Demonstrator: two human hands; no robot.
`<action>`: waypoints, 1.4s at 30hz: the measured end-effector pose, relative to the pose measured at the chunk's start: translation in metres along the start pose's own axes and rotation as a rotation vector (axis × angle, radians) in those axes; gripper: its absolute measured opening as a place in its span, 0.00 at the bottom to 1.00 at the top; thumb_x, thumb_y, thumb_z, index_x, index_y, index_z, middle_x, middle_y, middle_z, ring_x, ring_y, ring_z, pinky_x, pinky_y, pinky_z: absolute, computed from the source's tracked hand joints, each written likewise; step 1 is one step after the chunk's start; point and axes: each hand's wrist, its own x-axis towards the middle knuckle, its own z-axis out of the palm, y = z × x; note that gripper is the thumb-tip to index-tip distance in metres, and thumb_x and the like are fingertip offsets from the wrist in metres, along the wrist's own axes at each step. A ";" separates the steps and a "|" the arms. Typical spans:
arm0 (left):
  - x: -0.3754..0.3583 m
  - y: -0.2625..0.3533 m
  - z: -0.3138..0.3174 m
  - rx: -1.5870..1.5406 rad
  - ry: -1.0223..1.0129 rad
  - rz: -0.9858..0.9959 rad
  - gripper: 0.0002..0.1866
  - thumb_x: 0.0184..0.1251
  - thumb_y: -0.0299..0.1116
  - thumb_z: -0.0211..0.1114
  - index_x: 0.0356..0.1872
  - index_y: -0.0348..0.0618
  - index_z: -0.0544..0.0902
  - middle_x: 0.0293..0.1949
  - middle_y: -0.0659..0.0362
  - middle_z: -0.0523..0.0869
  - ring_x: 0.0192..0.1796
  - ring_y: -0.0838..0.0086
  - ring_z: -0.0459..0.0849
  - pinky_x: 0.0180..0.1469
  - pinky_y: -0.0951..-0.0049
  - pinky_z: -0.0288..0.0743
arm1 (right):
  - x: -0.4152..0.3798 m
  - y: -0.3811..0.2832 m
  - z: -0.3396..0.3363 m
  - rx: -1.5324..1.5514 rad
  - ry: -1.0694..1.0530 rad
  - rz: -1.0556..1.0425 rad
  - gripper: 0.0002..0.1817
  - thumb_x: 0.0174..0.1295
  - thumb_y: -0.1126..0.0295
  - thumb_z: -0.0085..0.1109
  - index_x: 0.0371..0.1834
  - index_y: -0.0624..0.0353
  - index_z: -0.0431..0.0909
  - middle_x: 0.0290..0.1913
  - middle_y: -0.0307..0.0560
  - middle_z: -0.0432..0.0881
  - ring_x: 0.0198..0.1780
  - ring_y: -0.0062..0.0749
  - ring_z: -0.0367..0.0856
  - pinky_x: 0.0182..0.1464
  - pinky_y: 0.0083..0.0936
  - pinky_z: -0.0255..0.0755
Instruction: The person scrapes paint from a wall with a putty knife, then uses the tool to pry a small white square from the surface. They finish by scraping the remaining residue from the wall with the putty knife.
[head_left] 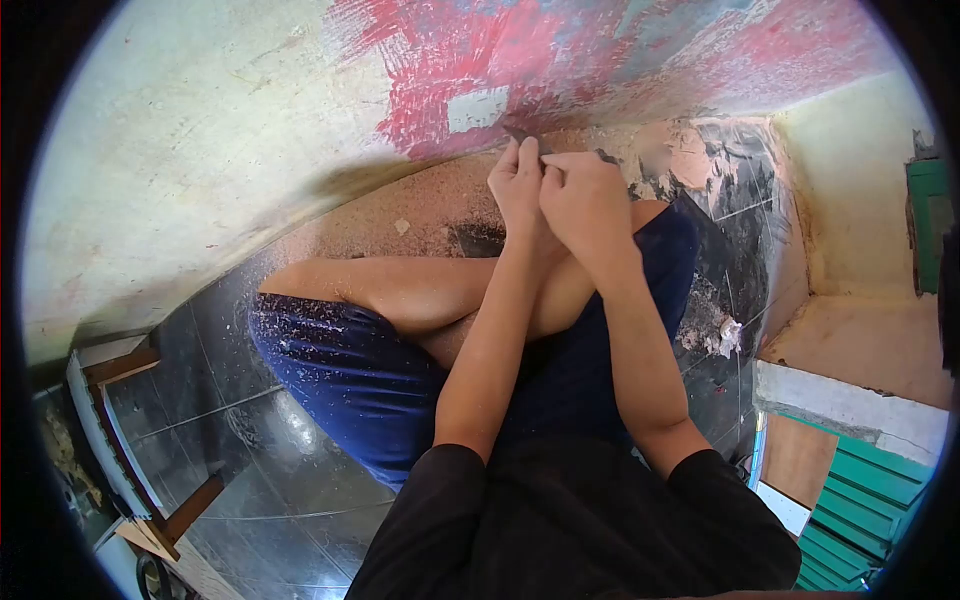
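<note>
A dark, narrow-bladed tool (516, 132) points up and left toward the wall, its tip at or very near the painted surface. It could be a knife or a scraper; most of it is hidden by fingers. My left hand (517, 192) pinches it close to the blade. Beside it, my right hand (590, 205) is closed around the rear part, where a dark end shows past the knuckles. The wall (450, 85) carries patchy red and pink paint, with a pale bare patch (478, 108) just left of the tip.
My crossed legs (400, 290) in blue shorts are speckled with paint flakes. Reddish dust (350, 225) covers the dark floor tiles along the wall. A crumpled white scrap (729, 336) lies at right. Wooden framing (130, 440) stands at left, and green slatted panels (865, 500) at lower right.
</note>
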 end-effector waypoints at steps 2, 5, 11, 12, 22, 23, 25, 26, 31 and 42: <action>-0.004 0.005 0.008 -0.044 -0.010 -0.005 0.16 0.81 0.33 0.64 0.27 0.44 0.79 0.24 0.71 0.75 0.27 0.88 0.68 0.28 0.78 0.64 | 0.007 0.005 -0.004 0.030 0.024 -0.023 0.12 0.65 0.65 0.60 0.37 0.59 0.92 0.40 0.62 0.90 0.44 0.62 0.89 0.50 0.51 0.83; 0.019 -0.015 0.003 -0.128 -0.072 0.015 0.16 0.82 0.34 0.64 0.29 0.43 0.80 0.24 0.71 0.75 0.28 0.87 0.69 0.29 0.78 0.65 | 0.026 0.015 -0.001 -0.003 -0.024 -0.042 0.12 0.64 0.66 0.60 0.37 0.59 0.91 0.41 0.61 0.90 0.45 0.61 0.89 0.50 0.50 0.83; 0.019 -0.023 -0.005 -0.063 -0.037 0.010 0.14 0.83 0.35 0.64 0.32 0.41 0.82 0.26 0.70 0.76 0.30 0.87 0.70 0.32 0.78 0.67 | 0.036 0.010 0.001 -0.048 -0.098 0.027 0.12 0.62 0.66 0.60 0.35 0.59 0.91 0.43 0.59 0.90 0.46 0.60 0.88 0.51 0.48 0.83; 0.025 -0.028 -0.010 -0.045 -0.078 0.030 0.13 0.83 0.35 0.64 0.35 0.40 0.83 0.27 0.71 0.76 0.30 0.86 0.71 0.32 0.78 0.67 | 0.029 0.016 0.001 -0.051 -0.093 0.034 0.12 0.62 0.66 0.60 0.35 0.59 0.91 0.43 0.59 0.90 0.46 0.60 0.88 0.51 0.48 0.83; 0.028 -0.023 -0.001 -0.031 -0.011 0.044 0.16 0.83 0.34 0.62 0.32 0.36 0.80 0.25 0.69 0.74 0.30 0.87 0.68 0.31 0.78 0.63 | 0.027 0.021 0.017 -0.004 0.049 -0.114 0.12 0.62 0.67 0.59 0.37 0.59 0.91 0.40 0.59 0.90 0.44 0.61 0.88 0.49 0.51 0.83; 0.026 -0.026 -0.007 0.029 -0.023 0.054 0.16 0.83 0.35 0.62 0.32 0.35 0.80 0.25 0.68 0.74 0.30 0.86 0.68 0.31 0.78 0.64 | 0.021 0.018 0.018 -0.025 0.072 -0.078 0.12 0.62 0.67 0.59 0.36 0.58 0.92 0.40 0.59 0.90 0.44 0.61 0.88 0.49 0.51 0.83; 0.022 -0.013 -0.001 -0.082 -0.043 0.019 0.17 0.83 0.35 0.61 0.31 0.35 0.79 0.25 0.68 0.73 0.29 0.85 0.67 0.31 0.76 0.64 | 0.016 0.015 0.005 -0.004 0.024 -0.064 0.12 0.62 0.67 0.59 0.36 0.58 0.92 0.40 0.59 0.90 0.44 0.61 0.89 0.49 0.51 0.83; 0.020 -0.002 0.006 0.060 -0.012 0.113 0.17 0.83 0.36 0.61 0.31 0.35 0.80 0.25 0.68 0.74 0.29 0.85 0.67 0.30 0.76 0.64 | 0.023 0.011 0.002 0.016 -0.021 -0.064 0.12 0.62 0.67 0.59 0.36 0.59 0.92 0.40 0.59 0.90 0.44 0.61 0.89 0.49 0.51 0.83; 0.017 -0.009 0.010 -0.140 -0.047 0.050 0.18 0.82 0.36 0.64 0.27 0.40 0.79 0.24 0.70 0.73 0.29 0.87 0.67 0.30 0.77 0.63 | 0.023 0.018 -0.006 -0.011 0.101 -0.113 0.11 0.62 0.67 0.59 0.35 0.57 0.92 0.37 0.59 0.90 0.41 0.61 0.89 0.47 0.50 0.83; 0.033 -0.035 -0.009 -0.167 0.009 0.015 0.15 0.82 0.32 0.62 0.29 0.41 0.81 0.25 0.70 0.76 0.28 0.87 0.70 0.30 0.78 0.67 | 0.033 0.023 0.017 -0.010 0.008 -0.095 0.14 0.63 0.63 0.62 0.30 0.62 0.90 0.33 0.66 0.88 0.37 0.62 0.90 0.44 0.51 0.84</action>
